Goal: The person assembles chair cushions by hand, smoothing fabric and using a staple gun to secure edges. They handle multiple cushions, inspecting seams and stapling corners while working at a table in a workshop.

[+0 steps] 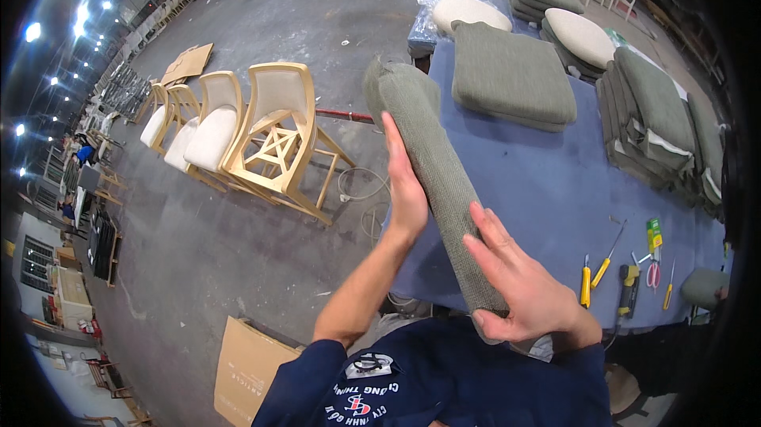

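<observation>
A grey-green fabric seat cushion point(432, 162) is tipped up on its edge at the near left side of the blue-covered table point(519, 181). My left hand point(406, 189) lies along the cushion's left side with straight fingers, supporting it. Across its near end, my right hand point(527, 284) has its fingers spread over the edge and the thumb at the corner. The cushion is held between both hands. Its far end bulges where the fabric rounds the corner, and its lower edge is hidden.
Stacked green cushions point(515, 78) and a folded green pile point(650, 110) occupy the table's far and right parts. Yellow-handled screwdrivers point(587, 284), a power tool point(629, 288) and pink-handled scissors point(653, 272) lie at near right. Wooden chairs point(277, 134) stand left; cardboard point(250, 364) lies nearby.
</observation>
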A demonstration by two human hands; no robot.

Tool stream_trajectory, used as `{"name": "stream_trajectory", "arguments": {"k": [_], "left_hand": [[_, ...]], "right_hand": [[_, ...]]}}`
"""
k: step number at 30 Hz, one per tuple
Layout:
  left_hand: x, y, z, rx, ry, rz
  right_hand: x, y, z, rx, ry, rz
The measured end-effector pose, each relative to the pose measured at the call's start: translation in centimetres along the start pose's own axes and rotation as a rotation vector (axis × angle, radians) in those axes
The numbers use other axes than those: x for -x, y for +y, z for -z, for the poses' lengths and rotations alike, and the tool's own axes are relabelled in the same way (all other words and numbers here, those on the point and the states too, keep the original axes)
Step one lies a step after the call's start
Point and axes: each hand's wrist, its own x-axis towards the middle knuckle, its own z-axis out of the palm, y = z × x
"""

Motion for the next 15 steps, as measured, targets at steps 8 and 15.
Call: {"name": "stream_trajectory", "arguments": {"k": [8,15], "left_hand": [[-11.9,-4.1,3.7,0.192,0.069,0.031],[-13.0,-7.2,2.9,0.068,0.156,-0.021]], "right_hand": [[0.9,0.6,0.4,0.033,-0.006,0.020],[2.3,1.8,1.2,-0.009,0.025,0.015]]}}
